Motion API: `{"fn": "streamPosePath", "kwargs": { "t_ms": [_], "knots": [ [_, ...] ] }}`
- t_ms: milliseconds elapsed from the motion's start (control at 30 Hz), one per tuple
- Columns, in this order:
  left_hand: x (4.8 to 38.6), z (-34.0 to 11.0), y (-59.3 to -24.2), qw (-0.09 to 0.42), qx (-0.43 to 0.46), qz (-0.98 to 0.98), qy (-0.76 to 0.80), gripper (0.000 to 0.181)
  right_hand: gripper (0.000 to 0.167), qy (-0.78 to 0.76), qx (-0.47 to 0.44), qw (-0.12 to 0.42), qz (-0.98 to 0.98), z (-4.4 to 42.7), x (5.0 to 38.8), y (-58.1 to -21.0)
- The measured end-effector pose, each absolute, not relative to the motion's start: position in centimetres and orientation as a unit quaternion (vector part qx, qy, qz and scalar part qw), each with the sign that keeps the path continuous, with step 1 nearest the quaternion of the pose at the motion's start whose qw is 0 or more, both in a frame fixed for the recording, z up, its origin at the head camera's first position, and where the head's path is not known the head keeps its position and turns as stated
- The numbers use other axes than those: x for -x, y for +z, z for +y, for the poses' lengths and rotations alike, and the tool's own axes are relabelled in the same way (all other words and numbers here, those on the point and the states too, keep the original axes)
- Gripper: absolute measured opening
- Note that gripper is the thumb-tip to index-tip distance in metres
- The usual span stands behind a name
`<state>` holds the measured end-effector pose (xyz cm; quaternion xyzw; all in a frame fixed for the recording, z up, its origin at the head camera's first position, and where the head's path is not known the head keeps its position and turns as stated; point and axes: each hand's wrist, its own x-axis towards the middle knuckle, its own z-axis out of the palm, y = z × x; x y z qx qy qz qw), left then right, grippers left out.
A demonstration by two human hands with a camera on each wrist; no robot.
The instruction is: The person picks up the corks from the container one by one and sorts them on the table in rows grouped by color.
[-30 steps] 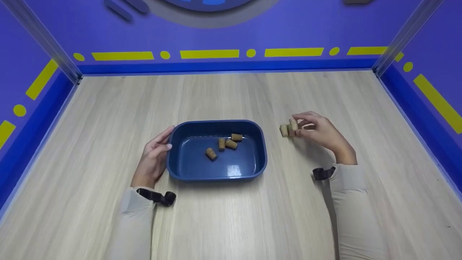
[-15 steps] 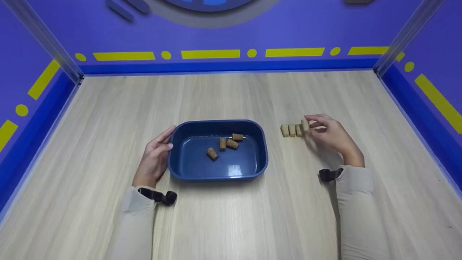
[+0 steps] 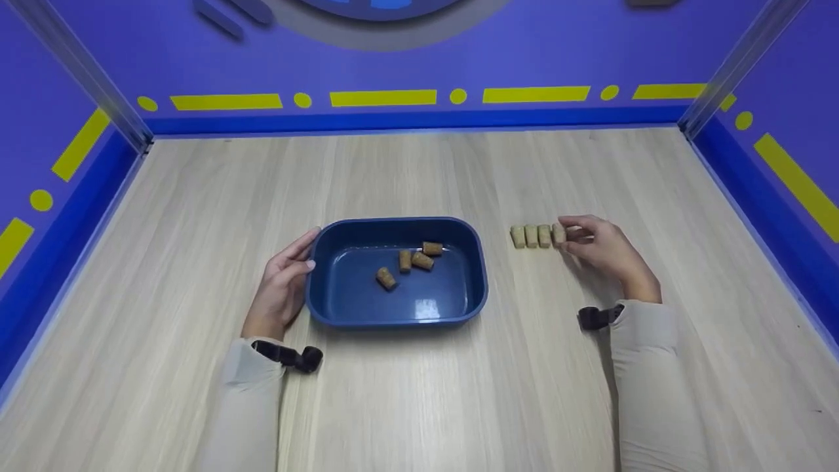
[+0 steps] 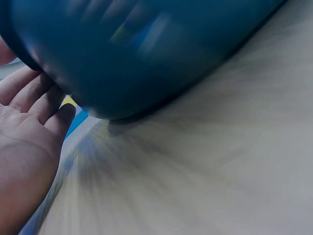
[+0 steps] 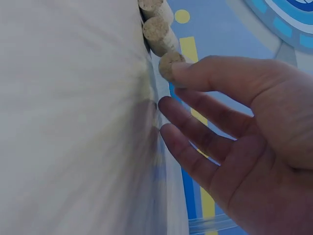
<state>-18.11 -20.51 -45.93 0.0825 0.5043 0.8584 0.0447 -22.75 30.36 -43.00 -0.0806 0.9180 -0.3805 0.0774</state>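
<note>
On a pale wood-grain table (image 3: 406, 400), a rounded blue tray (image 3: 396, 314) sits near the middle of the head view. Its four brown corks (image 3: 387, 278) lie loose: one near the tray's centre, three toward one to two o'clock. Outside it, between two and three o'clock, four paler corks (image 3: 531, 236) form a close side-by-side row. At three o'clock, the right hand (image 3: 606, 252) pinches the row's end cork (image 3: 559, 235), the one farthest from the tray, between thumb and forefinger; its other fingers spread loosely. At nine o'clock, the left hand (image 3: 283, 282) holds the tray's side, thumb at the rim; the blurred wrist view makes it hard to judge how firmly. At twelve o'clock stands a purple-blue wall (image 3: 393, 72) with yellow dashes and dots.
</note>
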Motion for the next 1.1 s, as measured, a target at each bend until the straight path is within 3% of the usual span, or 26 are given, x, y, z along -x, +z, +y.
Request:
{"fn": "streamPosePath", "kwargs": {
  "t_ms": [700, 1100],
  "knots": [
    [18.1, -20.5, -46.0, 0.04, -0.078, 0.503, 0.86, 0.054, 0.054, -0.376, 0.096, 0.1, 0.916, 30.3, 23.2, -42.6],
    [18.2, -20.3, -46.0, 0.033, -0.077, 0.511, 0.856, 0.055, 0.05, -0.365, 0.103, 0.104, 0.92, 29.1, 23.0, -40.1]
  ]
}}
